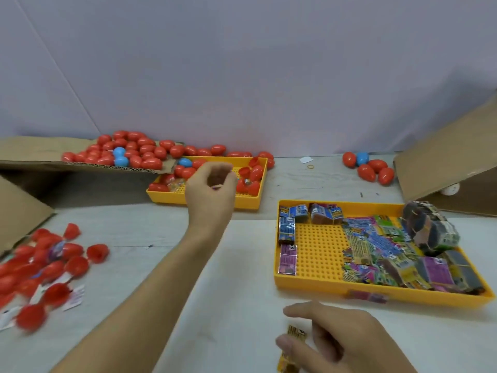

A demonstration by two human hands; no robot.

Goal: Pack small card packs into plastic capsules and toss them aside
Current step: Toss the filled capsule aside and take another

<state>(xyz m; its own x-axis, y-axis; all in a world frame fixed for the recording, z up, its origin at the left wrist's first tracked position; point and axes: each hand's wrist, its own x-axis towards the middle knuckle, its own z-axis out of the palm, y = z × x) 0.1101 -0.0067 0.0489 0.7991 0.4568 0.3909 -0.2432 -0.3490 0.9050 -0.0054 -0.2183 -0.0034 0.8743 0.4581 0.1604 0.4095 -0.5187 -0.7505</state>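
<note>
Left hand (pixel 212 189) reaches out over the near edge of the far yellow tray (pixel 204 199), fingers loosely curled with thumb near fingertips; something small and dark shows at the fingertips but cannot tell what, or if it is gripped. Right hand (pixel 338 343) low at the desk's near edge, thumb and fingers pinching a yellow card pack (pixel 294 345) held upright. Far tray holds open red capsule halves (pixel 251 175) and a few closed ones, at the middle back of the desk (pixel 242 265). Near yellow tray (pixel 317 249) at the right side holds loose card packs (pixel 376 246) piled on its right half, some lined along its left and far rims, plus a banded bundle (pixel 427 227) in the far right corner. Blurred red capsules with paper slips (pixel 45 267) lie at the desk's left edge. Closed capsules pile (pixel 129 152) on cardboard at far left; small cluster (pixel 368 165) at far right, beside a cardboard flap (pixel 451 154).
</note>
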